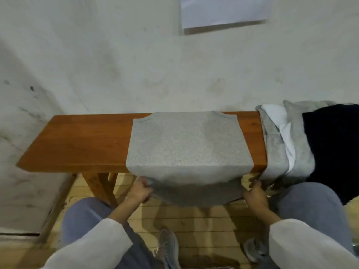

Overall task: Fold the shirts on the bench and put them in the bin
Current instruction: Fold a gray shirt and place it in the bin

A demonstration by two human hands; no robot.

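Where the worktop (77,144) backs onto a pale wall (136,65), a grey shirt (184,142) lies flat at its middle, hem overhanging the near edge, clamped by my left fingers (144,186) and right fingers (256,185). Bare wood left; heaped clothes (295,136) cover the right end.

Grey shirt (186,144) flat across wooden bench (83,140), hem over near edge

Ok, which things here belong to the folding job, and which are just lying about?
Job: flat grey shirt, left hand and right hand gripping its hem; reddish wooden bench; heap of grey, white and dark garments.
Lying about: white paper sheet on wall; wooden plank floor.
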